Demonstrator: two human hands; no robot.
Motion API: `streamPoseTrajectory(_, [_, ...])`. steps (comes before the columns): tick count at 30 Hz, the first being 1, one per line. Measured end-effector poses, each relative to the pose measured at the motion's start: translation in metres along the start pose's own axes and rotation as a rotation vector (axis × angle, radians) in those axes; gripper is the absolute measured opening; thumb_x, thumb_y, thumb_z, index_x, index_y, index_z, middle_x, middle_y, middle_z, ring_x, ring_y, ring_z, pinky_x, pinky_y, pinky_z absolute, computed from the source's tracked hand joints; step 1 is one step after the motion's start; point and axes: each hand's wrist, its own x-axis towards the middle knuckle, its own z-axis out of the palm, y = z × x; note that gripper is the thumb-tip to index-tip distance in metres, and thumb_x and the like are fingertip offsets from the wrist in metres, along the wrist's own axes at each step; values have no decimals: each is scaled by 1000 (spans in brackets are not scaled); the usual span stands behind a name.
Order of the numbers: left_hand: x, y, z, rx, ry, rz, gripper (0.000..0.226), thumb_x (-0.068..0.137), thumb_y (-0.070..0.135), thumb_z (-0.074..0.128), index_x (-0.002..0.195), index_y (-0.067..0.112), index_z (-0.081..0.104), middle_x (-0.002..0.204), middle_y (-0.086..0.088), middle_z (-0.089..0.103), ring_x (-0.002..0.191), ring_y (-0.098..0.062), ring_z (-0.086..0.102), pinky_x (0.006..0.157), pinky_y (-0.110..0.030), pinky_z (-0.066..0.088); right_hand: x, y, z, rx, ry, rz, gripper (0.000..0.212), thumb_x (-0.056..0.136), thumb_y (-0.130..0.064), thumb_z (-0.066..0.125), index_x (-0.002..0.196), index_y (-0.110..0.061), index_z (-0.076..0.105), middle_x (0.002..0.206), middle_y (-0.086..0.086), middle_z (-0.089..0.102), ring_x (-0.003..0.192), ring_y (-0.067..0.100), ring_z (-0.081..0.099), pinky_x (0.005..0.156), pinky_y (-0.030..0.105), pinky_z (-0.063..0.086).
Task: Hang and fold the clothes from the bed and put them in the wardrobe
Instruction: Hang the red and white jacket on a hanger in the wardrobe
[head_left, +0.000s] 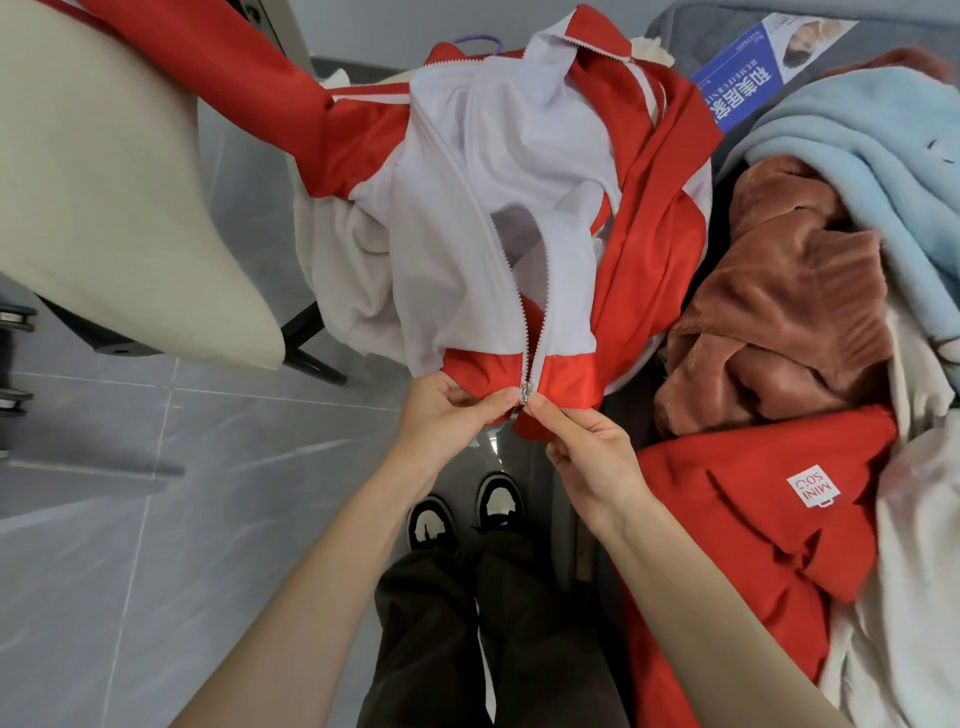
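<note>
A white square label (813, 491) sewn to a red cloth (727, 499) on the bed (883, 31) reads "MINI SO" in red letters, upside down from this view. Far right, 1 blue leaflet (748, 67) lies on the bed with large white Chinese characters and a line of smaller print that is too small to read. The 1 red and white jacket (519, 208) is held up over the floor (156, 467), between the cream chair (104, 182) on the left and the bed on the right, with its white lining facing the camera and its red hem nearest. A purple hook (480, 41) shows just beyond its collar. The zip is joined only at the hem, where the metal zip slider (526, 392) sits; above it the 2 rows of teeth spread apart. The left hand (441, 415) pinches the red hem just left of the slider, and the right hand (587, 452) pinches the hem just right of it, with the thumbs almost touching. Also piled on the bed are 1 light blue fleece (857, 145), 1 brown plush garment (789, 301) and pale cream cloth (909, 597). Below the hands, 2 black and white shoes (431, 522) stand on the grey tiles.
</note>
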Motion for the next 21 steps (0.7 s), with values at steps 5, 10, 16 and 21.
streamPoseTrajectory(5, [-4, -6, -4, 2, 25, 45, 16, 77, 17, 78, 92, 15, 74, 88, 3, 75, 86, -10, 71, 73, -18, 54, 0, 2, 3, -62, -2, 63, 27, 82, -18, 72, 105, -6, 64, 85, 8, 55, 61, 4, 51, 62, 15, 47])
streamPoseTrajectory(10, [-10, -11, -1, 29, 109, 14, 12, 79, 29, 75, 82, 17, 75, 84, -1, 75, 86, -15, 70, 76, -21, 54, -4, -19, 6, -272, -92, 197, 16, 89, -30, 66, 83, -15, 66, 77, -6, 62, 63, 5, 52, 61, 19, 46])
streamPoseTrajectory(16, [-13, -6, -2, 8, 81, -14, 22, 84, 30, 71, 88, 8, 74, 84, -1, 75, 85, -11, 70, 78, -21, 52, -10, -33, 4, -567, -194, 224, 36, 85, -44, 66, 99, -12, 72, 101, -8, 71, 67, 2, 55, 69, 20, 47])
streamPoseTrajectory(21, [-15, -3, -6, 17, 58, 34, 21, 88, 25, 66, 94, 6, 71, 85, 2, 75, 73, 3, 66, 60, -6, 44, -13, -36, 6, -606, -240, 233, 29, 84, -40, 69, 106, -20, 71, 101, -11, 74, 81, 4, 63, 74, 21, 48])
